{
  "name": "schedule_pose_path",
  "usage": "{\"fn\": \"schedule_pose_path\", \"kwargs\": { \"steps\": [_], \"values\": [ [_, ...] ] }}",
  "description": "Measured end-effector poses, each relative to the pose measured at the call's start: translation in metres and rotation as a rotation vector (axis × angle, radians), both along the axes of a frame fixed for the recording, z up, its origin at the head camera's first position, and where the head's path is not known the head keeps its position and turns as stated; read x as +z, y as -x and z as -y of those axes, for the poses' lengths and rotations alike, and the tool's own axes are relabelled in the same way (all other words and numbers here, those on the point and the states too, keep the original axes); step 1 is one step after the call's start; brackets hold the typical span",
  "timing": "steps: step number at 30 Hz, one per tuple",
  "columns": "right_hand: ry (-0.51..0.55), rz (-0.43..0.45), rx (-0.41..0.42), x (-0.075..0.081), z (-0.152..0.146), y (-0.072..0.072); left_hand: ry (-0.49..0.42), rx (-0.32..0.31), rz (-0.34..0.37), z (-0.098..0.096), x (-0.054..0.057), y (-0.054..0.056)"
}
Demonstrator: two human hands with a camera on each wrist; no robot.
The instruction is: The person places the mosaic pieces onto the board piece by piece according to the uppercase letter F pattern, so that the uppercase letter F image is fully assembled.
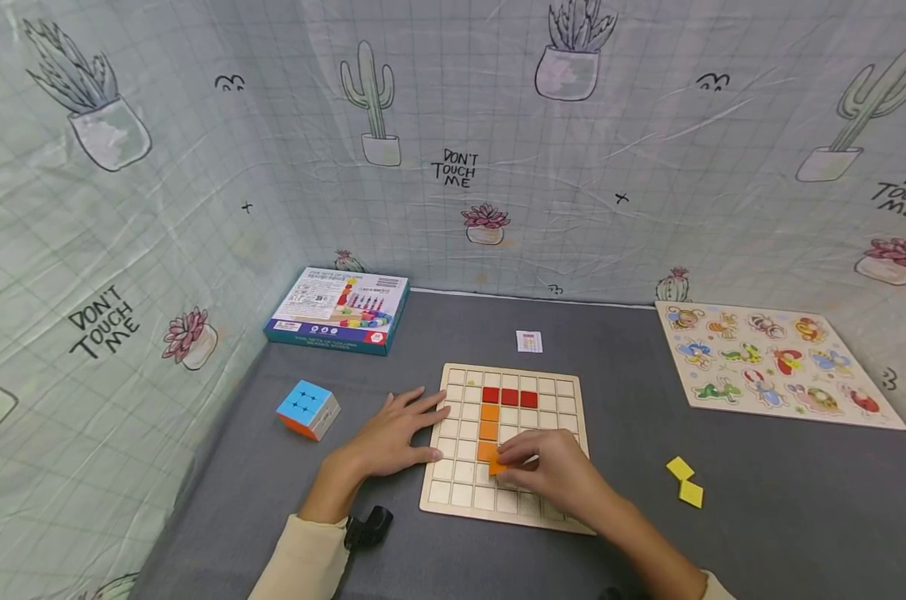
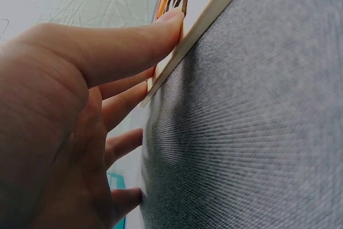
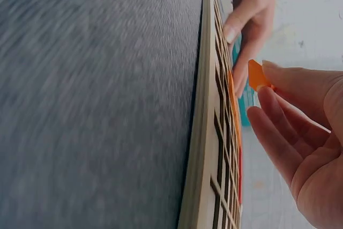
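Observation:
A wooden grid board (image 1: 463, 493) lies flat on the grey cloth. Three red square tiles (image 1: 509, 397) form a row in its upper part, and orange tiles (image 1: 488, 431) run down in a column below the leftmost red one. Between thumb and fingertips my right hand (image 1: 561, 471) pinches another orange tile (image 3: 256, 75), tilted and close over the board at the column's lower end. My left hand (image 1: 389, 437) rests with spread fingers at the board's left edge, its thumb (image 2: 171, 22) touching the rim.
Two yellow tiles (image 1: 685, 481) lie right of the board. A puzzle cube (image 1: 308, 410) and a boxed set (image 1: 338, 310) stand on the left. Behind the board is a small printed card (image 1: 529, 342); an insect picture board (image 1: 778, 367) lies at the far right.

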State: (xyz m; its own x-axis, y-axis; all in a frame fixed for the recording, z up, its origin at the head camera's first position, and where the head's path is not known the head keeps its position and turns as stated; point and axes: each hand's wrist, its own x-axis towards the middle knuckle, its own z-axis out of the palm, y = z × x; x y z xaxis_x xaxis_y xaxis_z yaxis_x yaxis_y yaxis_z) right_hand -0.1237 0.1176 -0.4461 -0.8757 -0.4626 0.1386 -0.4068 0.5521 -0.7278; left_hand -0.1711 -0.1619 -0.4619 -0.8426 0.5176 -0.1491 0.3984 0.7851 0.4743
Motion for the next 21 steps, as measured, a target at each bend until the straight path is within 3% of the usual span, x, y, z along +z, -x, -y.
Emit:
{"fn": "schedule_pose_path", "kwargs": {
  "steps": [13, 21],
  "values": [
    [-0.083, -0.137, 0.02, -0.007, 0.017, 0.001, -0.003, 0.01, 0.008, 0.0, 0.001, 0.0],
    [-0.108, -0.101, -0.007, -0.008, 0.023, -0.002, 0.003, 0.013, 0.01, 0.0, 0.001, -0.001]
  ]
}}
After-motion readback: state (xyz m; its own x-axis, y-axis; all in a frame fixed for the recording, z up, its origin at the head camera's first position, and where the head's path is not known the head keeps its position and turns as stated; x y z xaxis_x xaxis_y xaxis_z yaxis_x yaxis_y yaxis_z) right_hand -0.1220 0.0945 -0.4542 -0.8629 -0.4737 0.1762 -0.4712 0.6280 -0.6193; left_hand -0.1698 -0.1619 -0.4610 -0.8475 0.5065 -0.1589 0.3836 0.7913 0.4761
